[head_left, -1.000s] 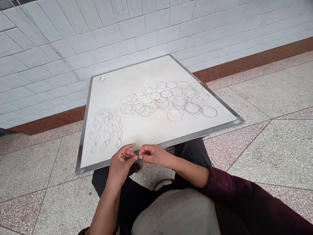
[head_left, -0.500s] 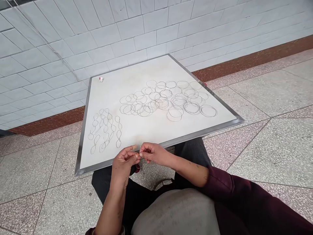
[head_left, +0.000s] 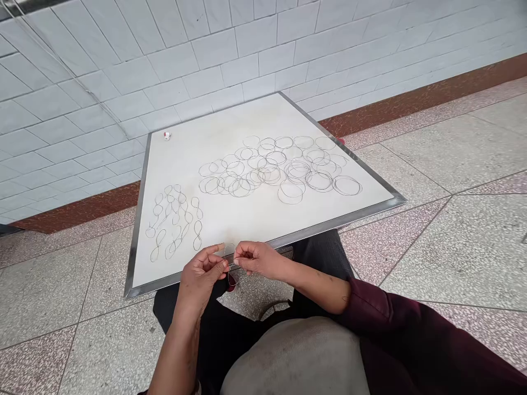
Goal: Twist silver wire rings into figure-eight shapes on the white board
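Note:
Over the table's front edge, my left hand [head_left: 205, 269] pinches a thin wire loop [head_left: 229, 244] between thumb and forefinger. My right hand [head_left: 256, 257] grips the same wire from the other side with its fingertips. One rounded part of the wire stands above the fingers, another hangs below them, like a figure eight. Several figure-eight wire pieces [head_left: 198, 235] lie on the left part of the white table [head_left: 242, 219]. Across its middle and right spread many overlapping round wire rings [head_left: 290, 192].
A small red and white object [head_left: 167, 136] sits at the table's back left corner. The table has a metal rim [head_left: 288, 240] and stands against a white tiled wall [head_left: 214, 49]. My legs are under the front edge, above a speckled stone floor [head_left: 411, 258].
My hands have drawn slightly apart, the left one moving to the left. More of the wire loop now shows between them. The pieces on the table lie as before.

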`<action>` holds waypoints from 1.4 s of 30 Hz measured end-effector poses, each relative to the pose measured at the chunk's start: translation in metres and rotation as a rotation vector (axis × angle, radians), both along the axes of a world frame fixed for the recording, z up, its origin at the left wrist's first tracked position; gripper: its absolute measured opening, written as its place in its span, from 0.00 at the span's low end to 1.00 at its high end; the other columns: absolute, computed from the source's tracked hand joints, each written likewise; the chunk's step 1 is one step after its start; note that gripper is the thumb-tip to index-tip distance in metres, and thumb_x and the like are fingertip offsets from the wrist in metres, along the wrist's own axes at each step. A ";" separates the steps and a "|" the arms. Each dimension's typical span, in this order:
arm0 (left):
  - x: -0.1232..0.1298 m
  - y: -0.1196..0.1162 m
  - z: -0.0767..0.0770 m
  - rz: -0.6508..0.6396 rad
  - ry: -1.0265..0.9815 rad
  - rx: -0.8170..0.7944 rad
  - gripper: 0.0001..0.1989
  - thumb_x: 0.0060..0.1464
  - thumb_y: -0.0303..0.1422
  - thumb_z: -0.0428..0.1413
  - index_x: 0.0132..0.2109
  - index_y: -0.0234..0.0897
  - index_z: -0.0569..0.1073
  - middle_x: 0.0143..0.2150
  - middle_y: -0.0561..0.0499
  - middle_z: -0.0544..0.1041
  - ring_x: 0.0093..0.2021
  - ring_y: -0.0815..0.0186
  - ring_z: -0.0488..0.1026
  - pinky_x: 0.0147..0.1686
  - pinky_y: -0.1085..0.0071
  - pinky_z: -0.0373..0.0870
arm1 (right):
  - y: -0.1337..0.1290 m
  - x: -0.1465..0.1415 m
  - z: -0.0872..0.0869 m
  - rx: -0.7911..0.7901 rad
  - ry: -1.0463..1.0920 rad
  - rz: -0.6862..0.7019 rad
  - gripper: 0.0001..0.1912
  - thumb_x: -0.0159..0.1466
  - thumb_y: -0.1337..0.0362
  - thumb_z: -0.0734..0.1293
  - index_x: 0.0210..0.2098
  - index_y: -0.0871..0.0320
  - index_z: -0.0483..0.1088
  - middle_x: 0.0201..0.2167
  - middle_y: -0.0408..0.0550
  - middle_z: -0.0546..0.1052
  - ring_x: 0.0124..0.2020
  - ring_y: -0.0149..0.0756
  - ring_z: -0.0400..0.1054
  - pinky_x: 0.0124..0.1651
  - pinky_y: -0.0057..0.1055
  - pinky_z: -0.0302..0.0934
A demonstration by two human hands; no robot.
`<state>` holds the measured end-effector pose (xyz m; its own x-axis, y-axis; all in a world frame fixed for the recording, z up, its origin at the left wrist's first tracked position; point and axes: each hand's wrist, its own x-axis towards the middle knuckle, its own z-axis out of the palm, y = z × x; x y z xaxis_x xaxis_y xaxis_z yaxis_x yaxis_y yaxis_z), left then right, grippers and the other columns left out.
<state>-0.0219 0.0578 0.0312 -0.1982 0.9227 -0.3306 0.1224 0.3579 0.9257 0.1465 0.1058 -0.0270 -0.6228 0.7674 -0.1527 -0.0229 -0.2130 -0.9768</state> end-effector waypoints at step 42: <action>0.029 -0.001 -0.051 0.312 -0.257 0.228 0.20 0.44 0.33 0.67 0.47 0.37 0.76 0.30 0.55 0.78 0.29 0.69 0.74 0.35 0.70 0.71 | 0.007 -0.006 -0.026 -0.080 0.169 -0.003 0.16 0.61 0.51 0.68 0.34 0.57 0.64 0.31 0.42 0.75 0.31 0.30 0.65 0.34 0.27 0.60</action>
